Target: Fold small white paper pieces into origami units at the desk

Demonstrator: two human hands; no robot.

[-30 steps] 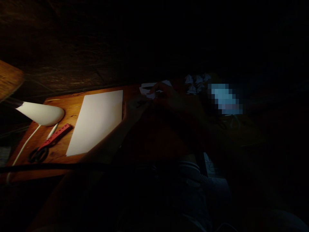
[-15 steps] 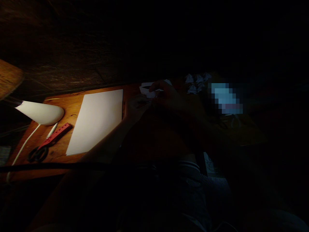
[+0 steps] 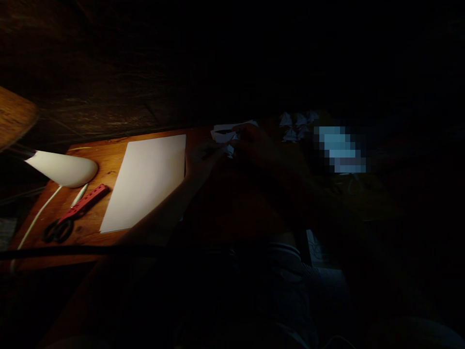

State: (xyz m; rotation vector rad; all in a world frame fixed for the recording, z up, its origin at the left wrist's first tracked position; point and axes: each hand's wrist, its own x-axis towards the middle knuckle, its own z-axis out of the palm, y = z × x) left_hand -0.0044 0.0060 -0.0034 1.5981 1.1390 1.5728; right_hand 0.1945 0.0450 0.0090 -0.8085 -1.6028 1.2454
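Note:
In the dim middle of the table, my left hand (image 3: 203, 157) and my right hand (image 3: 252, 143) meet at a small folded piece of paper (image 3: 230, 151). The fingertips of both are closed on it, and part of the piece is hidden by them. Just behind the hands lie some white paper pieces (image 3: 221, 134). To the right of my right hand stands a group of several small folded paper shapes (image 3: 290, 133). A stack of white paper sheets (image 3: 148, 179) lies beside my left forearm, brightly lit.
At the left, a white lamp (image 3: 67, 169) with a cord rests on the wooden table (image 3: 112, 162). Black-handled scissors (image 3: 63, 230) lie by a red slotted strip (image 3: 87, 201). A glowing, pixelated screen (image 3: 341, 148) is at the right. A dark cable crosses the lower left.
My hands have drawn together, and the small folded paper now shows below the fingertips. My right hand's raised finger has come down. The things on the table stay in place.

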